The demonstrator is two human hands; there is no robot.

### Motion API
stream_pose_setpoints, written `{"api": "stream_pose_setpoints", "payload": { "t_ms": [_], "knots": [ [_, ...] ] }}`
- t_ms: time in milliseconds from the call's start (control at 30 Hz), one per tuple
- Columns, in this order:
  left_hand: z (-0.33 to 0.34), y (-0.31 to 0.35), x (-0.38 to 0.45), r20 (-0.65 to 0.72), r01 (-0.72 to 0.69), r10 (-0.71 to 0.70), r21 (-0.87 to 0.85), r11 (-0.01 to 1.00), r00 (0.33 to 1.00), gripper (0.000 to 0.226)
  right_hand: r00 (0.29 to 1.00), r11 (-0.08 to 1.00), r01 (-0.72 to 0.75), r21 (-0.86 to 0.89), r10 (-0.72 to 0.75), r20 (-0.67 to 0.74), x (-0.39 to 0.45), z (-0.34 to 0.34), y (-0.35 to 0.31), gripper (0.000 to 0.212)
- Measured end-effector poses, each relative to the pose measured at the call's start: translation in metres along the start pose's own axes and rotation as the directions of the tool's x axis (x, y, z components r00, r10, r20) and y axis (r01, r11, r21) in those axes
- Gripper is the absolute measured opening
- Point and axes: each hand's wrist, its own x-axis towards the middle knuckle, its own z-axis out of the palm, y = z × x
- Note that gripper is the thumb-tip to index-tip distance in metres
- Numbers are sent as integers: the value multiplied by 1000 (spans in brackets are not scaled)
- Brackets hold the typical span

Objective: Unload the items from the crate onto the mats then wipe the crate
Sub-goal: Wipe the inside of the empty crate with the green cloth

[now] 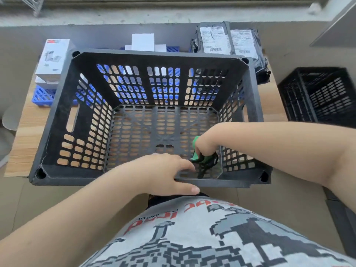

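We find the black slotted crate (150,120) standing on the wood-grain surface, directly in front of the person, its open top facing the camera. Its floor carries no parcels or boxes; the only things inside are a green and black cloth (202,160) and the hand working it. The right hand (206,145) reaches down into the near right corner of the crate, fingers curled round the cloth and pressing it against the floor grid close to the right wall. The left hand (169,172) lies on the near rim, fingers reaching over the edge into the crate and the thumb along the outer face, so it grips the rim.

Beyond the far wall we note the unloaded goods. A white product box (54,58) stands at the far left on a blue mat (43,96). A plain white box (143,42) sits behind the middle of the far wall, with more blue mat visible through the slots. Two black parcels with shipping labels (229,40) lie at the far right. A second black crate (319,95) stands well apart to the right, off the wood-grain surface.
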Motion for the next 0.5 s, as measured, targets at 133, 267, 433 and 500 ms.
{"api": "stream_pose_setpoints", "payload": {
  "t_ms": [133,267,433,500],
  "knots": [
    [28,22,12,-203,-26,90,300,953,975,54,977,1000,-22,0,22,214,7,21,-8,47],
    [34,23,13,-310,-32,157,373,927,938,32,959,976,-74,206,12,284,-1,26,-8,55],
    [43,20,13,-350,-1,146,381,925,925,29,962,875,-146,462,18,271,-36,28,11,53],
    [42,19,15,-348,7,125,354,935,929,31,969,828,-139,543,2,246,-55,26,20,51]
  ]
}}
